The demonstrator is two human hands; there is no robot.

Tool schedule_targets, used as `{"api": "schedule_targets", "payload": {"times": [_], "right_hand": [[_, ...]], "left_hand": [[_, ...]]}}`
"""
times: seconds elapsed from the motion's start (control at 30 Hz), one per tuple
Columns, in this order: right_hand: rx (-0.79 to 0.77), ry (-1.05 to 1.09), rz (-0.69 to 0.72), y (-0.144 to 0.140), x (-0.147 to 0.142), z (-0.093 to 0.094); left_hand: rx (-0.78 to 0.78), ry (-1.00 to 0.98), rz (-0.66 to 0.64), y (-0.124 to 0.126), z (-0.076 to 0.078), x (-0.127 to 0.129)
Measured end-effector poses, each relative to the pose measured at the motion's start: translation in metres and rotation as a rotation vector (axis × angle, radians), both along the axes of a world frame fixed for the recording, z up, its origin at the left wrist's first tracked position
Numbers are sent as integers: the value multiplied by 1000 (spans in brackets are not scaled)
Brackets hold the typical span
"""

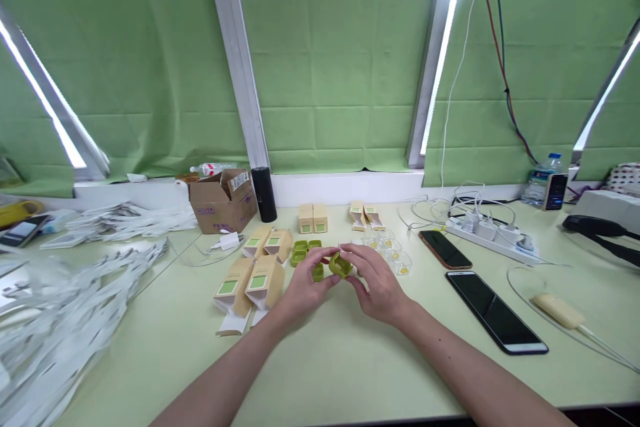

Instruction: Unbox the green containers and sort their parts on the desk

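A small olive-green square cup (341, 265) is held up above the table between both hands, its hollow side facing me. My left hand (311, 275) is closed on its left side with thumb and fingers. My right hand (374, 278) grips the right side of the same cup. Several more green cups (300, 255) stand in a cluster just behind my left hand, partly hidden by it. Behind my right hand are several small clear containers (401, 265) with yellow spots in them. Left of my left hand lie open kraft boxes (266, 278) with green labels and white flaps.
Two upright kraft boxes (313, 219) and two open ones (365, 215) stand farther back. A cardboard carton (223, 201) and black cylinder (263, 195) are at back left. White strips (75, 327) cover the left. Phones (496, 311) and a power strip (493, 238) lie right.
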State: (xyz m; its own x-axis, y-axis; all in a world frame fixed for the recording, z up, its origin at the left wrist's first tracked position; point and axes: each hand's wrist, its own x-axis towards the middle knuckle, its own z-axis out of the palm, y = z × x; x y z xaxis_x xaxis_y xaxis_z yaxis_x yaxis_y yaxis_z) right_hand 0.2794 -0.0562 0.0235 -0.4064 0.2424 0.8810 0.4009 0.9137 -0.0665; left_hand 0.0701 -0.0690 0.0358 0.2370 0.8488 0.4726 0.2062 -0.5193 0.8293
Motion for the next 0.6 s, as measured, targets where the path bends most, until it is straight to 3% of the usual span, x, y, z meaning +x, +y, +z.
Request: {"api": "schedule_targets", "payload": {"times": [0.27,0.6], "right_hand": [[1,101,-49,1,1,1],[44,94,-115,-5,-8,0]], "left_hand": [[-23,-26,106,-1,-5,1],[304,74,211,-6,-2,8]]}}
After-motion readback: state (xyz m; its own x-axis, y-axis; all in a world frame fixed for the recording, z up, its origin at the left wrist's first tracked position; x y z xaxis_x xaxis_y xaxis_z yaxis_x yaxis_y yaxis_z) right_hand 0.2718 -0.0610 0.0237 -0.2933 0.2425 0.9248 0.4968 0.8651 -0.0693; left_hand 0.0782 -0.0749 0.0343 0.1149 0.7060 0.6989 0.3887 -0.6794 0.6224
